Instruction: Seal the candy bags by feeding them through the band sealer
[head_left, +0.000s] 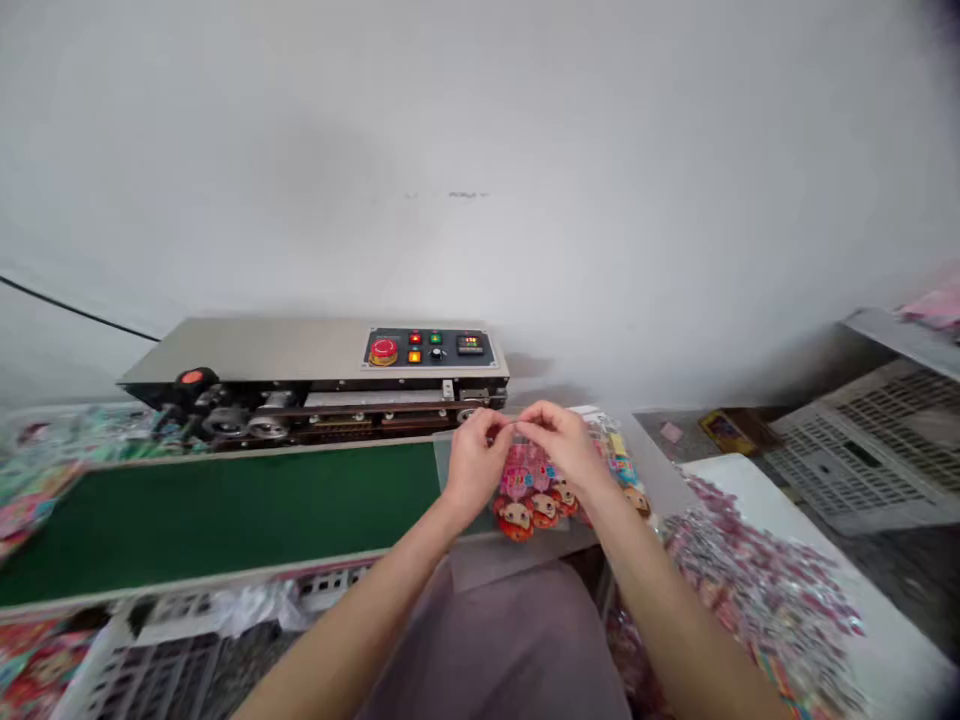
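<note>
My left hand and my right hand are close together, thumbs and fingertips pinched at what looks like the upper edge of a clear plastic bag. Below and between them show pink printed packets with red-haired cartoon figures, lying at the right end of the green conveyor belt. Just behind the hands is the inlet end of a band sealer. More colourful packets lie beyond my right wrist, partly hidden by it.
The sealer's control panel has lit buttons and a red stop knob. At right, a white table carries a heap of small shiny pink and silver pieces. Plastic crates stand farther right. Packets pile up at the left.
</note>
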